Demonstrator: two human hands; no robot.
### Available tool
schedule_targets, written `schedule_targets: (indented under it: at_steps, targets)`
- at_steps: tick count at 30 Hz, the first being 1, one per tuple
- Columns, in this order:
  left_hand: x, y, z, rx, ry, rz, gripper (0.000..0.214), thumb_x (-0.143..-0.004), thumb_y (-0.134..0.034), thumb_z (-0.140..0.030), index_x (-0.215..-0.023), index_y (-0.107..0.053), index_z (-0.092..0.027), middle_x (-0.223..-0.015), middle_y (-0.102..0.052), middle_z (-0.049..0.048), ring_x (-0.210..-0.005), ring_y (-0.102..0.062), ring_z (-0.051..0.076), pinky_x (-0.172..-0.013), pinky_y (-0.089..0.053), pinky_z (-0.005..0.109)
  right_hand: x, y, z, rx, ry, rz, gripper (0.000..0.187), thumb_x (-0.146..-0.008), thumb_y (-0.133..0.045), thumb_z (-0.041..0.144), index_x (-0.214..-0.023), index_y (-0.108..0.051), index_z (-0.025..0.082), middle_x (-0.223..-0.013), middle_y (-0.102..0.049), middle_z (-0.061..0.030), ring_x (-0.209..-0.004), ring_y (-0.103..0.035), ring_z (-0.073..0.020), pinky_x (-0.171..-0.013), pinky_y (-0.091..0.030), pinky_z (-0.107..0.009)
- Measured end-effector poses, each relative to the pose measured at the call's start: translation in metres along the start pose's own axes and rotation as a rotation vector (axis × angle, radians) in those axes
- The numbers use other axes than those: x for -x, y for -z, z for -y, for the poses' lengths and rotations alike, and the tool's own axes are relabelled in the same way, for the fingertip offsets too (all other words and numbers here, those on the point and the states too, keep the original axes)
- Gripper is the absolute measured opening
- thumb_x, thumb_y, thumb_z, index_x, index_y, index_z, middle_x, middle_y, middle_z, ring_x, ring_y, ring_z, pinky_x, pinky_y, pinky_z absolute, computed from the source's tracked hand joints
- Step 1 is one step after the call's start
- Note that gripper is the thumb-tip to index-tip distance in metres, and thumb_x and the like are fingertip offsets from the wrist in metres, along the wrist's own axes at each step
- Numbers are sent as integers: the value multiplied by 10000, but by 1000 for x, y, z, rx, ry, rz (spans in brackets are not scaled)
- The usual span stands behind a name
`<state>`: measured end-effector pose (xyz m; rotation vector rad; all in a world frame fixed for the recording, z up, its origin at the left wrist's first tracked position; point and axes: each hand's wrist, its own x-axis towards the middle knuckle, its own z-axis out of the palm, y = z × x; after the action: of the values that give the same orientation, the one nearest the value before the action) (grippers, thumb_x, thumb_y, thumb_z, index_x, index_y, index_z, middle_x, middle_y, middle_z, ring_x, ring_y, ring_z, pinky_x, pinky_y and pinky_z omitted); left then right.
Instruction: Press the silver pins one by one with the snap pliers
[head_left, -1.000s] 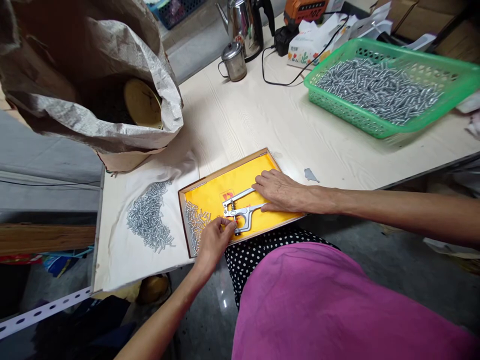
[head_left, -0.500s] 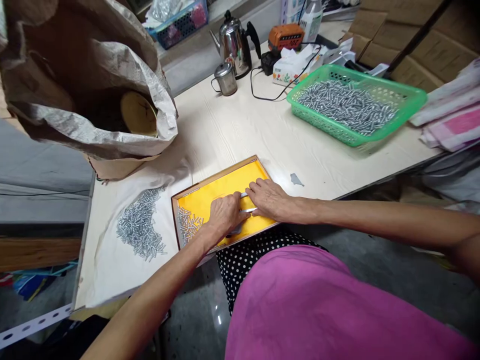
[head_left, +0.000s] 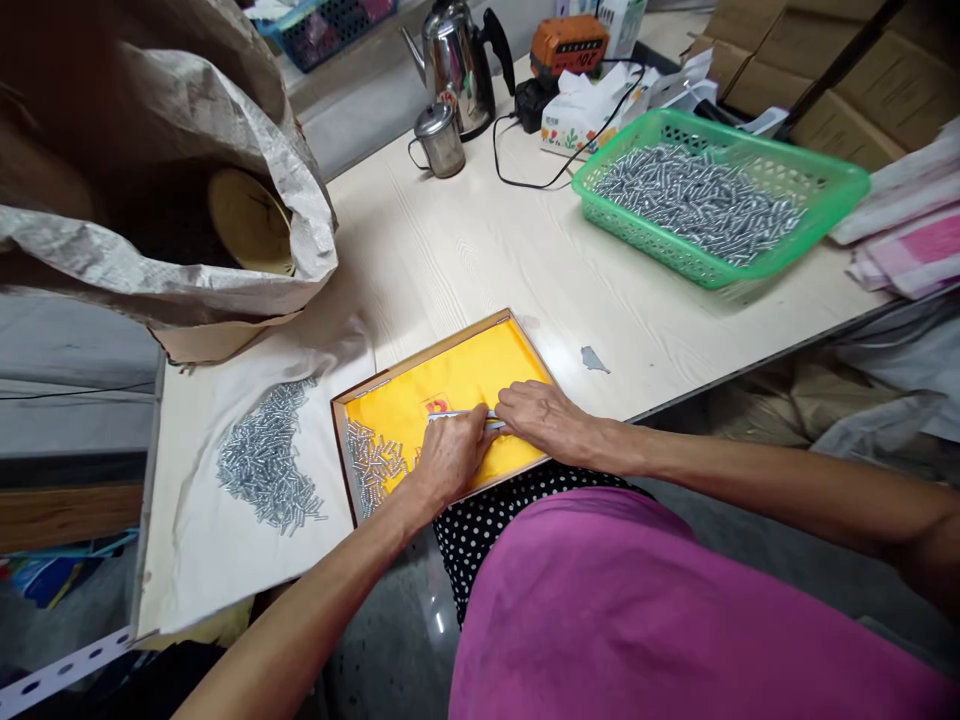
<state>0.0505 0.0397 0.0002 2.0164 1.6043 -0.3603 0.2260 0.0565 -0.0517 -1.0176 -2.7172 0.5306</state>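
Note:
A shallow tray [head_left: 442, 352] with a yellow lining lies at the table's front edge. Over its middle, my left hand [head_left: 454, 450] is closed around a slim silvery tool [head_left: 493, 422] with two narrow bars; its exact kind is hard to make out. My right hand [head_left: 544, 418] curls its fingers round the right end of the same tool, close beside the left. Small metal pins [head_left: 367, 460] lie loose in the tray's left end. A red mark [head_left: 436, 405] shows on the lining behind my left hand. My fingers cover most of the tool.
On a white cloth [head_left: 202, 545] at left is a pile of similar pins [head_left: 270, 465]. A green basket [head_left: 637, 235] of metal pins stands back right. A large paper sack [head_left: 240, 300] stands back left. Behind are a metal cup [head_left: 441, 145], a kettle [head_left: 461, 70] and an orange battery [head_left: 570, 45].
The tool's two bars, spread apart before, now lie close together. My hands have dropped slightly toward me, uncovering the red mark. The whole view has shifted a little.

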Motion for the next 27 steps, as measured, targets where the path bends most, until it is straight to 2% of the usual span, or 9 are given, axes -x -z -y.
schedule_targets:
  at_steps: [7,9,11,14,16,20,23,25,27]
  targets:
    - [1,1,-9,-88,32,8,349,-1007,-468,-393,-1210,-638,-166,-1049,-746,183,-980,-702,312,-778,-454,328,-3,5,-1,-5,-2,54,183,-988,-493,195,-885,-634,143,-833,-631,-79,-764,-510,-184,-677,-353,-327]
    - [3,3,-8,-81,56,-19,382,-981,-529,-400,-1279,-615,-178,-1055,-744,178,-994,-698,318,-789,-454,336,1,7,1,31,-13,22,174,-981,-520,254,-947,-638,131,-893,-639,-105,-808,-528,-212,-703,-387,-344]
    - [7,8,-2,-24,94,-74,505,-897,-665,-417,-1342,-581,-194,-1044,-741,158,-1008,-687,320,-795,-452,332,6,10,4,67,-13,-55,314,-939,-607,377,-1082,-621,98,-1010,-637,-151,-912,-541,-262,-769,-423,-382]
    - [21,15,16,296,222,-244,633,-797,-757,-456,-1327,-569,-166,-866,-706,84,-864,-677,265,-705,-448,292,16,16,8,94,4,-189,550,-860,-707,435,-1262,-548,96,-1262,-566,-214,-1122,-492,-332,-893,-426,-453]
    - [36,19,30,695,350,-321,545,-826,-700,-485,-1242,-577,-156,-681,-590,-8,-610,-587,168,-561,-399,242,20,17,10,89,21,-215,436,-868,-702,380,-1213,-578,142,-1284,-558,-190,-1153,-473,-325,-916,-412,-460]
    - [65,20,47,1468,589,-121,157,-874,-599,-284,-953,-569,-152,-538,-345,-105,-379,-270,52,-385,-238,167,14,7,12,88,37,-77,163,-936,-601,317,-993,-632,167,-1022,-630,-118,-991,-514,-266,-812,-384,-386]
    - [82,13,47,1688,653,-75,94,-866,-520,-68,-929,-582,-100,-557,-446,-62,-401,-383,47,-417,-392,155,-1,2,14,85,12,38,158,-975,-467,190,-954,-622,167,-911,-649,-100,-854,-539,-223,-735,-355,-358]
    - [91,7,46,1715,638,-117,171,-887,-488,-17,-1010,-591,-77,-620,-565,-7,-447,-487,64,-490,-507,189,-13,6,17,73,-16,72,205,-975,-413,139,-989,-616,166,-881,-663,-99,-786,-551,-210,-680,-343,-351]
    - [99,2,46,1729,613,-156,183,-923,-486,-27,-1066,-584,-85,-668,-630,26,-427,-484,61,-454,-503,188,-24,16,24,44,2,84,229,-986,-392,150,-1073,-604,169,-923,-680,-101,-769,-569,-207,-638,-332,-345]
